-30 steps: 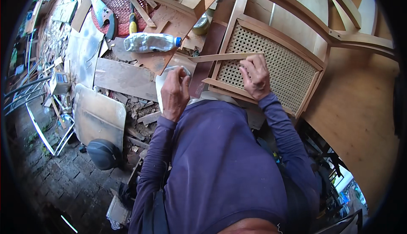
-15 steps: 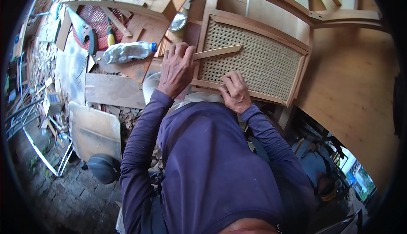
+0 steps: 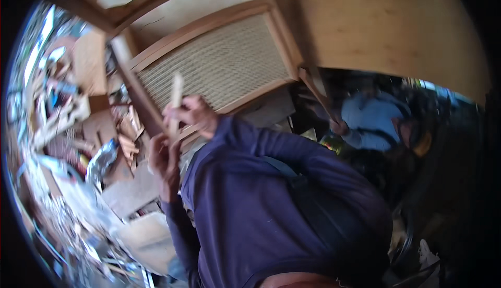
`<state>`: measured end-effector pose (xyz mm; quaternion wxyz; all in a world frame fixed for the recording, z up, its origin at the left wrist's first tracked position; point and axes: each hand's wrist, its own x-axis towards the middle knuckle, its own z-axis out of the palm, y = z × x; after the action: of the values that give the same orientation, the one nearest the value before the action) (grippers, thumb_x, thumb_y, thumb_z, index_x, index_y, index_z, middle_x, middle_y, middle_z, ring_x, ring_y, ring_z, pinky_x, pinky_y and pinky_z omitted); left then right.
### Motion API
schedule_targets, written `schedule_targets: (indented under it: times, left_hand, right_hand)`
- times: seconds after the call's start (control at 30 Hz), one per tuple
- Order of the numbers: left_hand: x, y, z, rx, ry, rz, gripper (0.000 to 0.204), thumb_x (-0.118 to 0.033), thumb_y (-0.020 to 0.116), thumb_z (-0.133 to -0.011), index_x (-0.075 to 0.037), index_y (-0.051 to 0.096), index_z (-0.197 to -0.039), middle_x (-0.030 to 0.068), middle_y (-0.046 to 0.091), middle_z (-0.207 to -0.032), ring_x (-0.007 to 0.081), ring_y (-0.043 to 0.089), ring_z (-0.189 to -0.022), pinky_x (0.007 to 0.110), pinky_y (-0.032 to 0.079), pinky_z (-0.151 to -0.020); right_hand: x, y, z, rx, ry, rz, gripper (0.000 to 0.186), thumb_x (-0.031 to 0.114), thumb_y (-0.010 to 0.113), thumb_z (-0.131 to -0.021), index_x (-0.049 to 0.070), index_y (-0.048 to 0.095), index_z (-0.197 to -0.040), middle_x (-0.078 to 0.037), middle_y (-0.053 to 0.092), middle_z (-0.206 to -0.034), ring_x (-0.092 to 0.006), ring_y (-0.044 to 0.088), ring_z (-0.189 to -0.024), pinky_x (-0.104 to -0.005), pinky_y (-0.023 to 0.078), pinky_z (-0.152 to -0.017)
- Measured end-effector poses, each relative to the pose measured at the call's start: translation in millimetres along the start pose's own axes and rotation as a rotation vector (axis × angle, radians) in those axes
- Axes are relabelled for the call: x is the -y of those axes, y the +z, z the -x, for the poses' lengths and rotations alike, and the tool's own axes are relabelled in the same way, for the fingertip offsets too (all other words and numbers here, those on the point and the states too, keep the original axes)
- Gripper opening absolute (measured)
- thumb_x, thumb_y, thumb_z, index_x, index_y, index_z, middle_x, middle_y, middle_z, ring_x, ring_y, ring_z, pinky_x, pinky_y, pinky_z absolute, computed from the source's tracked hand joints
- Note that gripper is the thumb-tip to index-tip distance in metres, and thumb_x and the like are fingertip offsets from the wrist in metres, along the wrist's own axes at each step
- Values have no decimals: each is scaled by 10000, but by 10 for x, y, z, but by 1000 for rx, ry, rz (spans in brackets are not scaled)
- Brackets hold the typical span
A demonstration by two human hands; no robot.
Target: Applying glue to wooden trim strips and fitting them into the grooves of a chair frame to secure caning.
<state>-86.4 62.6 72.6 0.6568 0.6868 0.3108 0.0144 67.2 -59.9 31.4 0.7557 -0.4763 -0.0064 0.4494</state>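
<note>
We have the cane-panelled chair frame (image 3: 214, 63) tilted before us; our right hand (image 3: 195, 115) pinches a pale wooden strip (image 3: 176, 97) upright against it, while our left hand (image 3: 163, 157), blurred, curls below. Fitting seems underway; next calls for aligning the strip.

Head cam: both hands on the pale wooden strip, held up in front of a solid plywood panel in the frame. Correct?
Not quite. The head view shows the panel is woven cane mesh, not solid plywood. The rest stands: right hand and left hand hold the pale wooden strip before it.
</note>
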Motion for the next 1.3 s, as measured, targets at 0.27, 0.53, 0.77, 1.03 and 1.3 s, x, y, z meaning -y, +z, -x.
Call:
schedule_targets:
  times: [0.27, 0.53, 0.77, 1.03, 1.3]
  left_hand:
    - [-284, -218, 92, 102, -33, -20, 230, -232, 674, -1087, -5, 701, -1114, 20, 647, -841, 67, 555, -705, 245, 450, -622]
    - [-627, -360, 433, 69, 29, 638, 291, -139, 625, -1084, -9, 574, -1340, 74, 617, -920, 140, 581, -723, 268, 480, -619]
    - [-888, -282, 363, 299, 160, 588, 270, -117, 596, -1091, -39, 526, -1340, 99, 645, -1027, 158, 573, -863, 313, 477, -758]
    - [-524, -842, 947, 177, 74, 236, 332, -121, 673, -1077, -3, 646, -1386, -5, 707, -1036, 56, 636, -947, 241, 525, -857]
    - [372, -1426, 2111, -166, 209, -485, 392, -36, 678, -853, -73, 739, -1238, 138, 733, -1089, 332, 699, -994, 395, 561, -859]
  right_hand:
    - [555, -380, 446, -76, -399, 501, 313, 132, 758, -1000, -54, 685, -1241, -131, 756, -1026, -190, 730, -906, -317, 598, -784]
    - [530, -1906, 2242, -780, -328, 1572, 732, 121, 823, -860, 6, 443, -1476, -265, 503, -1398, -459, 475, -1327, -517, 445, -1068]
    - [19, -2611, 2498, -727, -177, 1389, 234, 137, 642, -1026, 25, 653, -1232, -274, 717, -1115, -509, 681, -1043, -565, 534, -855]
    - [50, -1653, 2374, -297, -401, 1483, 210, 59, 660, -987, 1, 674, -1188, -230, 695, -1126, -458, 657, -1086, -496, 524, -977]
    - [-844, -443, 1890, 535, -112, 1554, 279, 99, 645, -888, 85, 728, -1155, -175, 756, -1038, -394, 738, -988, -450, 593, -889]
